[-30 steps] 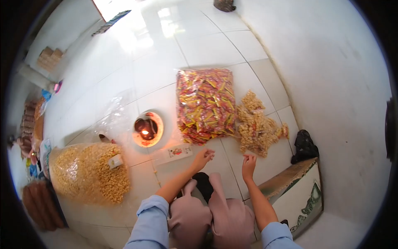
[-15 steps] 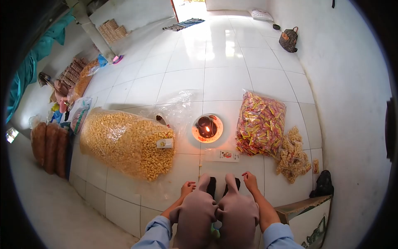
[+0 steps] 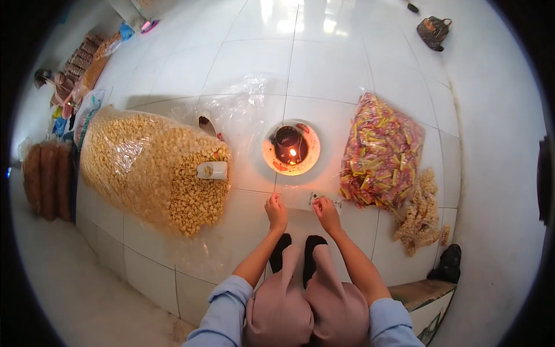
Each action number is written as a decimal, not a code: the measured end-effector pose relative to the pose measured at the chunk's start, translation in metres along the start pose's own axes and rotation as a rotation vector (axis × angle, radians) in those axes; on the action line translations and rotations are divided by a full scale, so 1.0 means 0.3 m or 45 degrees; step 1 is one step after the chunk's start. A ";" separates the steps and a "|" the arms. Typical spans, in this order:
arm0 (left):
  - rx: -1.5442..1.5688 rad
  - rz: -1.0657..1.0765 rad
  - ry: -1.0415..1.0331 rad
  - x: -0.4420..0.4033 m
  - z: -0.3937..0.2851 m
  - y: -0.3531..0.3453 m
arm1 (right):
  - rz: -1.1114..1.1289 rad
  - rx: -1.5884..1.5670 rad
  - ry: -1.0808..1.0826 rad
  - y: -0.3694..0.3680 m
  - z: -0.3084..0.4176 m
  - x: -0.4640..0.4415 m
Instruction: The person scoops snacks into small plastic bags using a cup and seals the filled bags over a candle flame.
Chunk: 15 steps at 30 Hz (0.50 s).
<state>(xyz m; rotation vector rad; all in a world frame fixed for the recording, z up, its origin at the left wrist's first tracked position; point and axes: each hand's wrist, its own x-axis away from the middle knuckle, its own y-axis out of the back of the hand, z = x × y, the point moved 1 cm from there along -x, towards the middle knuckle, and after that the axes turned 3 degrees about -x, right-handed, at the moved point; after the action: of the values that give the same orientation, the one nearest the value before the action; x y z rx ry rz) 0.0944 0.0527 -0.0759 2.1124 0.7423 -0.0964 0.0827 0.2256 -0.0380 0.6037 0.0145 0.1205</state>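
My left hand [image 3: 276,212] and my right hand [image 3: 328,214] are at the two ends of a flat clear plastic packet with a printed label [image 3: 302,199], just in front of my feet. The fingers of both hands are pinched together at its near edge. Beyond the packet a small flame burns in a dark holder on a white plate [image 3: 315,151]. To the left lies a big clear bag of yellow puffed snacks [image 3: 133,156], with a white scoop [image 3: 213,170] at its mouth. A bag of red and yellow sachets [image 3: 381,153] stands to the right.
Small filled snack packs [image 3: 419,214] lie beside the sachets. A black plastic bag [image 3: 448,264] rests on a wooden-edged box [image 3: 417,293] near the right wall. Long brown bags [image 3: 49,182] stand at far left. A patterned bag [image 3: 433,33] is at the back right.
Both hands have come forward from beside my knees to the printed packet, and their fingers have closed there. The view has tilted down and shifted.
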 end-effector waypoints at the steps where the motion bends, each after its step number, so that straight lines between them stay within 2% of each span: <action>1: 0.191 0.263 0.128 -0.017 0.034 -0.019 | 0.017 -0.012 -0.008 -0.028 -0.005 -0.038; 2: 0.381 0.526 0.260 -0.031 0.067 -0.034 | 0.031 0.132 0.034 -0.054 -0.007 -0.066; 3: 0.363 0.536 0.273 -0.056 0.081 -0.026 | 0.045 0.279 0.074 -0.080 -0.011 -0.083; 5: 0.605 0.836 0.436 -0.102 0.061 -0.001 | 0.077 0.340 -0.018 -0.089 0.021 -0.108; 6: 0.601 0.849 0.445 -0.104 0.051 0.000 | 0.097 0.412 -0.091 -0.088 0.027 -0.110; 8: 0.571 0.640 0.318 -0.118 0.015 0.006 | 0.132 0.448 -0.117 -0.085 0.029 -0.114; 12: 0.453 0.676 0.360 -0.127 -0.014 0.010 | 0.124 0.520 -0.102 -0.103 0.018 -0.109; 15: 0.352 0.821 0.357 -0.145 -0.009 -0.005 | 0.161 0.499 -0.105 -0.100 0.016 -0.113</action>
<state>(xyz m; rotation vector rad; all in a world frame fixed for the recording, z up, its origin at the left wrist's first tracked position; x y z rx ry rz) 0.0574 0.0349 -0.0612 2.5629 0.1744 0.4786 0.0526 0.1945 -0.0520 1.0013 -0.0821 0.2177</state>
